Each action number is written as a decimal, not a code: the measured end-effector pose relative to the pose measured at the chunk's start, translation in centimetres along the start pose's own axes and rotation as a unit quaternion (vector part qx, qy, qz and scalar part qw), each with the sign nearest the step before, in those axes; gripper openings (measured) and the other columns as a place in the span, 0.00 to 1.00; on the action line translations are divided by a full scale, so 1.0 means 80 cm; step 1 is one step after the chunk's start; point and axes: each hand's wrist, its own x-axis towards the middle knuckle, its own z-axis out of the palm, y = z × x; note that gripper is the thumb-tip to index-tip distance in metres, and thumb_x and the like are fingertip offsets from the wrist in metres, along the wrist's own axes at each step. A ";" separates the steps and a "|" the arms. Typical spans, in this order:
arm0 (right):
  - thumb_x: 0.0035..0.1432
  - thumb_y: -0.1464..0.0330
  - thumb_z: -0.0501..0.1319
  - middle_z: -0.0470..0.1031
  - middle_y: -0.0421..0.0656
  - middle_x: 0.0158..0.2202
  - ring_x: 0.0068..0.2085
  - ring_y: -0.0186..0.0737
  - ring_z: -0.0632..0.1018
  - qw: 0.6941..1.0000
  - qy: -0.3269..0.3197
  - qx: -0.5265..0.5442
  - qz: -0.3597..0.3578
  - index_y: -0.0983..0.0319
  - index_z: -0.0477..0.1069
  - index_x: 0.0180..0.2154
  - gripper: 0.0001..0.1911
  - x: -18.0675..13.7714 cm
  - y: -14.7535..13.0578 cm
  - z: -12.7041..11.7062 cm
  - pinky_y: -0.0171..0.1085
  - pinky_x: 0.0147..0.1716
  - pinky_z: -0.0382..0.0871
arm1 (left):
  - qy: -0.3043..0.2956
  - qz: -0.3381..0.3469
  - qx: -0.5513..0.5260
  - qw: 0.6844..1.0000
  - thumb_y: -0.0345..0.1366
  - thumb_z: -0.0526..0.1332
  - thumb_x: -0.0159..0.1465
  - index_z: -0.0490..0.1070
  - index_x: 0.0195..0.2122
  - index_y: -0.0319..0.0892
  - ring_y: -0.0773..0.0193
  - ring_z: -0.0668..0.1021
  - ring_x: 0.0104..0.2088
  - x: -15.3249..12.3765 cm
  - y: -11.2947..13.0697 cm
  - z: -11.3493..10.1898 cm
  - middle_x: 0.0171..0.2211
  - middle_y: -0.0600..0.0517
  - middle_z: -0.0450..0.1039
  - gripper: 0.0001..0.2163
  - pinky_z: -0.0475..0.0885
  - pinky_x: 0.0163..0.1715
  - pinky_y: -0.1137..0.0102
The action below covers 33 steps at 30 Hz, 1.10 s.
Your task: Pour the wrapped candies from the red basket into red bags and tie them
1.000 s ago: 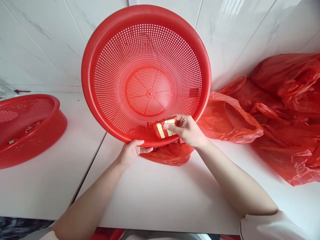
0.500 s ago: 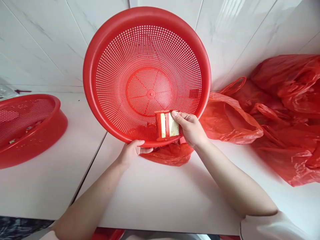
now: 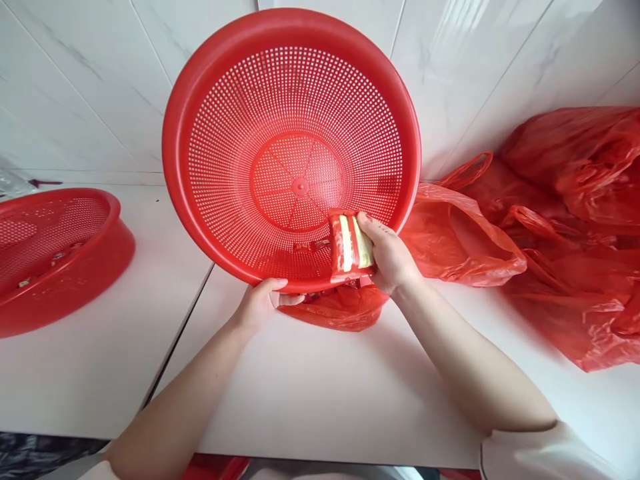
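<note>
A large red plastic colander basket [image 3: 290, 30] is tilted up toward me, its perforated inside facing the camera. My left hand [image 3: 260, 303] grips its near rim, thumb over the edge and fingers underneath. In my right hand [image 3: 393, 257] is a red, yellow and white packet [image 3: 351, 248], pinched by the thumb at the basket's lower right side. A few small red wrapped pieces [image 3: 313, 247] lie low inside the basket. Below the rim sits a red plastic bag [image 3: 345, 310], partly hidden by the basket, with small dark red things at its mouth.
Another red colander basket [image 3: 117, 233] with a few small bits stands at the left. Several red plastic bags [image 3: 575, 280] are piled at the right, an opened one [image 3: 450, 240] nearest the basket. White marbled tiles [image 3: 460, 73] form the wall behind. A seam [image 3: 180, 330] crosses the white table.
My right hand has shifted slightly right with the packet and turned it. More small wrapped pieces show in the basket. The basket tilts slightly differently; my left hand stays on the rim.
</note>
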 end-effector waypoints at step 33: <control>0.58 0.60 0.62 0.75 0.44 0.51 0.47 0.45 0.79 0.983 -0.157 -0.050 -0.077 0.55 0.70 0.52 0.19 -0.012 -0.011 -0.009 0.47 0.46 0.76 | 0.042 0.041 -0.018 0.998 0.27 0.60 0.57 0.69 0.53 0.44 0.51 0.76 0.50 0.008 0.009 -0.009 0.49 0.48 0.75 0.21 0.80 0.40 0.60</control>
